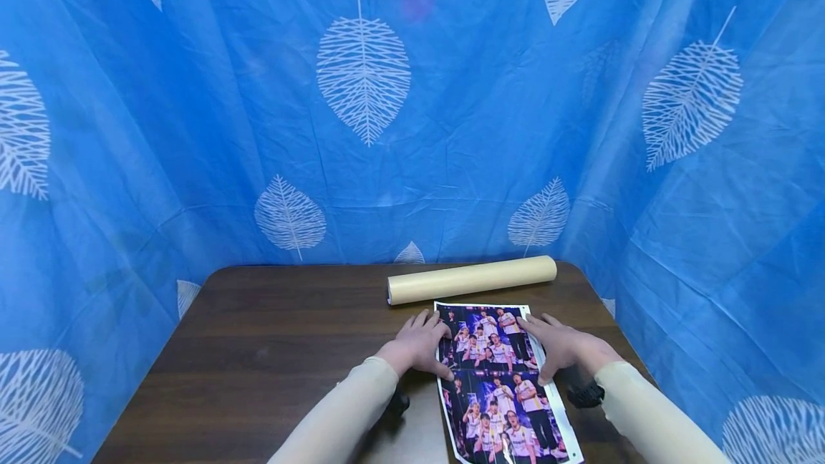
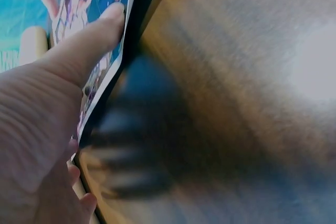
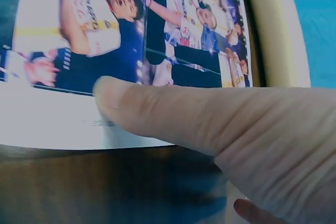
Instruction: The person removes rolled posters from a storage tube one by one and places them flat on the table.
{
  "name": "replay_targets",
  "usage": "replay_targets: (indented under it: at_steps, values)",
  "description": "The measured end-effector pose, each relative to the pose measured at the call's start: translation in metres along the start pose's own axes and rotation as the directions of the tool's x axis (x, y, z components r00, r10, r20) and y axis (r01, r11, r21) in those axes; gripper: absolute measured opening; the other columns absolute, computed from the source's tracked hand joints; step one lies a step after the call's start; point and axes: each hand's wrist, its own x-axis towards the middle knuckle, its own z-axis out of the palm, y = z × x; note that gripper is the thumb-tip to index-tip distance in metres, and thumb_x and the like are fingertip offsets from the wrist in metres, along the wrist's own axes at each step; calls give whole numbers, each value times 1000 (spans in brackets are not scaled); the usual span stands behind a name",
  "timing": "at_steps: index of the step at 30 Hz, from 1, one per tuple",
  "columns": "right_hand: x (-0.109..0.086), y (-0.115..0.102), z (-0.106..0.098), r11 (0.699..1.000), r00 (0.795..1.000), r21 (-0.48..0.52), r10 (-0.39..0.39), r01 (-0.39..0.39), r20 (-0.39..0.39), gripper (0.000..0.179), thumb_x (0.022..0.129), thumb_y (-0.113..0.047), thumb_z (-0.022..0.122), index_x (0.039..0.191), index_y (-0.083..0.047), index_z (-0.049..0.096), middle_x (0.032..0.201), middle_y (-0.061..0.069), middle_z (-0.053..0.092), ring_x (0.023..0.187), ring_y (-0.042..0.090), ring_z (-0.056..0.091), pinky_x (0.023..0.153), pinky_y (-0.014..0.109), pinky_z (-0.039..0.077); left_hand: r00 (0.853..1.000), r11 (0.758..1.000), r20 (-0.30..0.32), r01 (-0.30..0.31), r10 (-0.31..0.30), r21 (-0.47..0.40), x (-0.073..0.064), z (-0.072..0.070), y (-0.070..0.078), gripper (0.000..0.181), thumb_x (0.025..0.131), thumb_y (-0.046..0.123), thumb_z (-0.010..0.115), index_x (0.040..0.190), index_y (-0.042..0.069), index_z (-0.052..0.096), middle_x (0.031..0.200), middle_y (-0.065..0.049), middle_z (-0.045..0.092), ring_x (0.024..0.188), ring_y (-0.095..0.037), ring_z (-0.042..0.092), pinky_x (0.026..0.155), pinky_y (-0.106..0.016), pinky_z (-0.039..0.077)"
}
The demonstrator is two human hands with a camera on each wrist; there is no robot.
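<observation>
A glossy photo print [image 1: 493,371] lies at the right part of the table, with two similar group pictures one above the other and a white margin. My left hand [image 1: 419,342] is at its left edge, thumb [image 2: 107,30] flat on the picture and other fingers spread toward the top corner. At the opposite edge, my right hand [image 1: 567,346] lays its thumb [image 3: 131,100] across the white margin. Its forefinger reaches the upper right corner in the head view. In the left wrist view a dark shadow runs along the print's edge. Both hands' fingers look extended.
A cream-coloured roll [image 1: 473,280] lies crosswise at the back of the dark wooden table [image 1: 258,364], just beyond the print. Blue cloth [image 1: 451,127] with white leaf patterns hangs behind and at both sides. Bare tabletop shows to the left.
</observation>
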Motion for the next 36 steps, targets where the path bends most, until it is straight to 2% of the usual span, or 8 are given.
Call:
replay_targets:
  at_steps: [4, 7, 10, 14, 17, 30, 36]
  values:
    - [12, -4, -5, 991, 1000, -132, 13, -10, 19, 132, 56, -43, 101, 162, -12, 28, 165, 23, 23, 149, 52, 14, 106, 79, 26, 999, 1000, 43, 14, -15, 2, 2, -6, 1, 75, 70, 64, 87, 128, 27, 57, 167, -12, 27, 154, -35, 19, 124, -52, 18]
    - [17, -8, -7, 983, 1000, -185, 10, -5, 29, 136, 52, -44, 102, 162, -11, 28, 165, 23, 24, 149, 53, 14, 107, 79, 25, 997, 1000, 68, 31, -31, 1, 1, -10, 2, 77, 69, 65, 86, 130, 29, 56, 167, -13, 27, 154, -34, 18, 124, -51, 18]
    - [19, -10, -8, 976, 999, -217, 23, -15, 32, 137, 51, -44, 102, 162, -12, 29, 165, 22, 24, 149, 53, 15, 108, 78, 23, 997, 999, 68, 43, -43, 1, 1, -12, 2, 83, 68, 66, 86, 135, 27, 54, 166, -13, 28, 154, -34, 20, 124, -50, 18]
    - [18, -13, -11, 974, 999, -226, 40, -32, 31, 136, 51, -46, 102, 162, -13, 30, 165, 22, 24, 149, 54, 14, 110, 78, 20, 995, 997, 71, 72, -73, 21, 1, -11, 1, 108, 68, 71, 84, 155, 21, 42, 168, -10, 26, 154, -34, 20, 124, -51, 17]
    - [15, -15, -12, 975, 998, -219, 50, -42, 29, 136, 51, -46, 102, 162, -15, 30, 166, 21, 24, 149, 55, 13, 110, 78, 19, 992, 995, 81, 91, -95, 41, 0, -10, 0, 120, 67, 75, 81, 162, 21, 32, 169, -6, 23, 154, -33, 18, 124, -51, 15]
    - [18, -10, -8, 968, 1000, -251, 13, -10, 11, 136, 49, -53, 101, 160, -13, 33, 163, 22, 28, 148, 54, 17, 114, 74, 16, 985, 989, 98, 133, -139, 66, -1, -12, 4, 120, 66, 76, 80, 162, 23, 33, 168, -2, 26, 154, -33, 21, 123, -53, 18]
    - [16, -10, -9, 977, 1000, -214, 23, -20, 9, 136, 48, -52, 101, 160, -13, 34, 164, 23, 25, 146, 54, 21, 109, 76, 24, 981, 987, 109, 153, -158, 58, 3, -6, 1, 120, 66, 77, 79, 163, 26, 31, 169, 1, 23, 154, -32, 19, 123, -52, 19]
